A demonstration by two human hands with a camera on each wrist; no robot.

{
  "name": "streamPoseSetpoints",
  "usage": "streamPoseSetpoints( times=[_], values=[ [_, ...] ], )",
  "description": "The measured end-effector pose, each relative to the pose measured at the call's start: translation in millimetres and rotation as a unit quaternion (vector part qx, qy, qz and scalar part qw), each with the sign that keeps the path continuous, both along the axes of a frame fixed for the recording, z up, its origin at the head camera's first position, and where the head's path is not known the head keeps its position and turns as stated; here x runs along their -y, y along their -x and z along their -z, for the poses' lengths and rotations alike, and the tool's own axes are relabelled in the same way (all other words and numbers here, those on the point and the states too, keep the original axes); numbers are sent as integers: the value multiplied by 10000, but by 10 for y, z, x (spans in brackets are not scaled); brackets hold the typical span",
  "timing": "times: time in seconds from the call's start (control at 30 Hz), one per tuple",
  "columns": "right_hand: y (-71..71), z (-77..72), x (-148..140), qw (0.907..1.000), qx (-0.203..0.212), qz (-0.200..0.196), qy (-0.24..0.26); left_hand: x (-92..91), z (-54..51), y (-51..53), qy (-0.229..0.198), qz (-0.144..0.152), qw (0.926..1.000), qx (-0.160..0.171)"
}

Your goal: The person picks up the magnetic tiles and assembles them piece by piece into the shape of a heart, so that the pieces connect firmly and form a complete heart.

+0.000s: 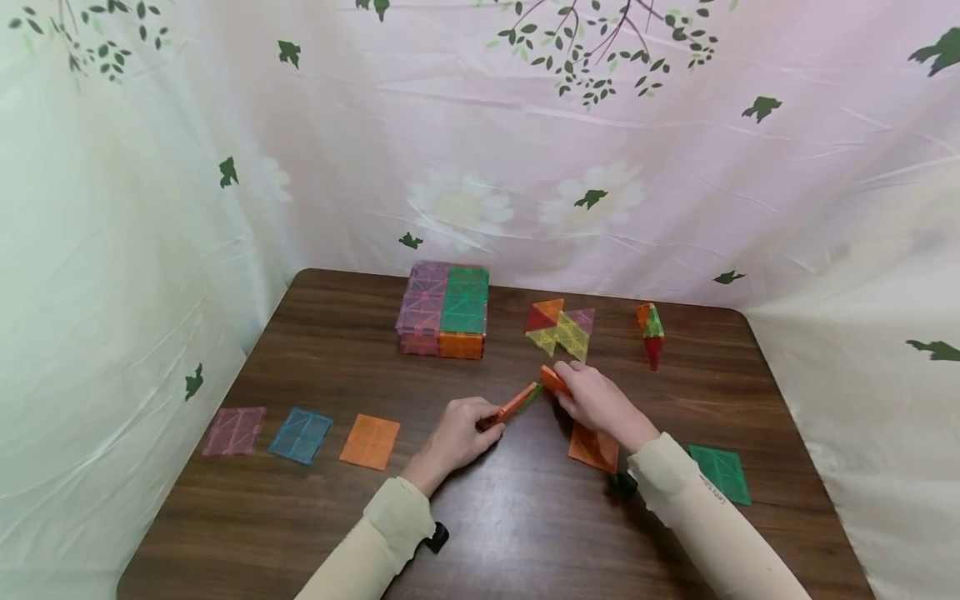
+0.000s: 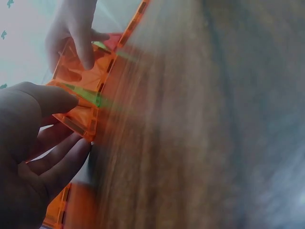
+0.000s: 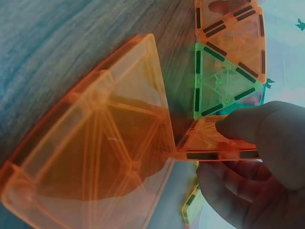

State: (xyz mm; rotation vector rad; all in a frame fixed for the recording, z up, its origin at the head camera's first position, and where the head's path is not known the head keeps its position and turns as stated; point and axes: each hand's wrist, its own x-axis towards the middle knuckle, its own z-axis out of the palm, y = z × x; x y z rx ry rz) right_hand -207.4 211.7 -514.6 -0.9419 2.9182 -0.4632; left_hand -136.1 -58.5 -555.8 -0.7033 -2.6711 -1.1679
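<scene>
My left hand [image 1: 461, 433] pinches one end of a standing row of translucent magnetic tiles at mid-table. The row includes an orange triangle tile [image 3: 236, 45] and a green triangle tile [image 3: 221, 81]. My right hand [image 1: 600, 404] holds another orange tile [image 1: 553, 380] between thumb and fingers at the row's far end. In the right wrist view, this tile touches or nearly touches the green triangle's lower edge. A large orange tile [image 1: 592, 452] lies below my right forearm. My left thumb [image 2: 59, 99] rests against the orange piece in the left wrist view.
A box of purple, green and orange tiles [image 1: 438, 308] stands at the back. Right of it are a flat triangle cluster [image 1: 561, 329] and a small upright piece [image 1: 651, 333]. Purple [image 1: 234, 431], blue [image 1: 301, 435] and orange squares [image 1: 370, 442] lie left; a green square [image 1: 720, 473] lies right.
</scene>
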Motion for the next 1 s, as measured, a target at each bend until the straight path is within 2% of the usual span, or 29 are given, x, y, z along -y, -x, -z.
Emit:
streamPoseSetpoints(
  times=[0.23, 0.37, 0.47, 0.57, 0.63, 0.87, 1.0],
  values=[
    [-39, -35, 35, 9996, 171, -236, 3, -23, -4, -27, -95, 184, 9996, 175],
    [-46, -28, 32, 9995, 156, -280, 66, -45, -9, -35, 69, 151, 9995, 250],
    [-50, -11, 23, 9996, 154, -240, 71, -82, -33, -34, 435, 28, 9990, 61],
    [-64, -8, 0, 9997, 70, -207, -87, -138, -59, -24, 778, -62, 9964, -341],
    [-76, -11, -18, 9996, -35, -164, -217, -175, -75, -23, 861, -118, 9945, -580],
    [-113, -28, -88, 9990, -350, -13, -284, -236, -39, -37, 549, -469, 9932, -916],
    [-151, -23, -82, 9991, -336, -60, -264, -256, -25, -44, 389, -627, 9917, -1050]
  ],
)
